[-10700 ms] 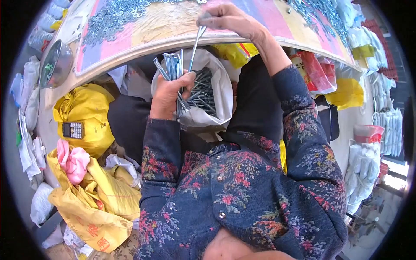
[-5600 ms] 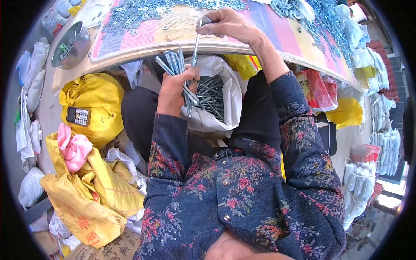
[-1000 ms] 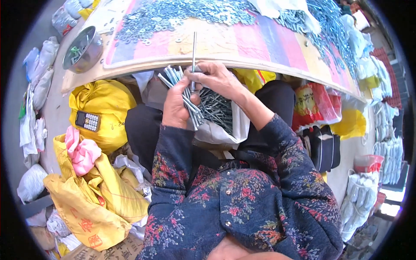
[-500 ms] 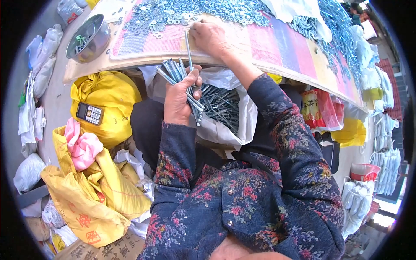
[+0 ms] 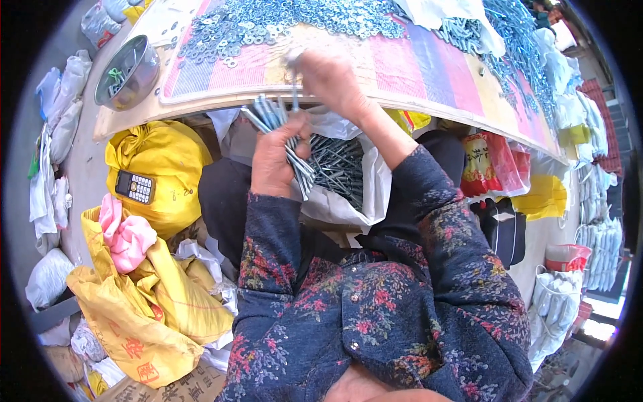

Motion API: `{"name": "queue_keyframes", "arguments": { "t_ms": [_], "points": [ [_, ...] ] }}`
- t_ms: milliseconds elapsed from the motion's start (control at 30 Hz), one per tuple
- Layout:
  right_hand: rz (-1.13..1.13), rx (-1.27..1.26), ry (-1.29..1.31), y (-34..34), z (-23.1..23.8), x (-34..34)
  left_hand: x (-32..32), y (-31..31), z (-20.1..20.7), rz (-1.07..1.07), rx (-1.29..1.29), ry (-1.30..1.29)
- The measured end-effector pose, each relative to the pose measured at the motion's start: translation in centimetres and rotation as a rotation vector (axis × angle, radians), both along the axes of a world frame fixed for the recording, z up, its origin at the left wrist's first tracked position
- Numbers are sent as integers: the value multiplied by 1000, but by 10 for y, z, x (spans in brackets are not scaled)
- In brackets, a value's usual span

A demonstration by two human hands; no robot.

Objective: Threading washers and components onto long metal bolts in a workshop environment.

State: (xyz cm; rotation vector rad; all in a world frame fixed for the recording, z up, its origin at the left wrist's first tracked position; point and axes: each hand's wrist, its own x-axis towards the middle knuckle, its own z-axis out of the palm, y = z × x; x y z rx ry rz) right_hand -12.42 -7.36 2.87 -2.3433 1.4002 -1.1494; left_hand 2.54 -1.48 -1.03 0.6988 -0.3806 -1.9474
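Note:
My left hand (image 5: 273, 159) is closed around a bundle of long metal bolts (image 5: 269, 115), their ends sticking out above and below the fist. One bolt (image 5: 295, 94) stands up higher than the others. My right hand (image 5: 335, 84), blurred by motion, has its fingers curled together at that bolt's upper end; a small grey blur shows at the fingertips, too smeared to name. Beyond it, flat metal washers (image 5: 251, 33) lie spread over the striped table mat (image 5: 388, 70). Below my hands a white bag (image 5: 378, 191) holds many darker bolts (image 5: 335, 167).
A metal bowl (image 5: 144, 84) sits at the table's left end. More bolts (image 5: 512, 40) are heaped at the right. A yellow bundle (image 5: 164, 151) with a keypad phone (image 5: 135, 187) on it stands left of my knee, near a pink cloth (image 5: 130, 238). The table edge (image 5: 221, 100) crosses in front.
My right hand has come back from beside the washers toward the raised bolt and is now blurred. My left hand keeps its bundle. The whole view has shifted slightly.

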Motion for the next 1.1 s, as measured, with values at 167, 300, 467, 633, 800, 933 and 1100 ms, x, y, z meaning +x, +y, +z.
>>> {"name": "queue_keyframes", "arguments": {
  "t_ms": [167,300,467,633,800,933,1100],
  "points": [
    [156,378,-242,-44,10,6,26,-18,-1,203,-15,-15],
    [-355,-80,223,-123,-19,2,3,-8,15,243,-53,-176],
    [-352,8,224,-141,-21,-11,2,-6,16,165,-96,-290],
    [-283,396,-167,-127,-7,-38,-4,-3,10,129,-129,-316],
    [-353,135,14,-115,-7,-54,-13,-1,10,102,-157,-344],
    [-180,362,-190,-97,-3,-60,-12,0,11,62,-165,-347],
    [-357,138,47,-81,-6,-62,-17,-1,3,53,-162,-358]
  ]
}}
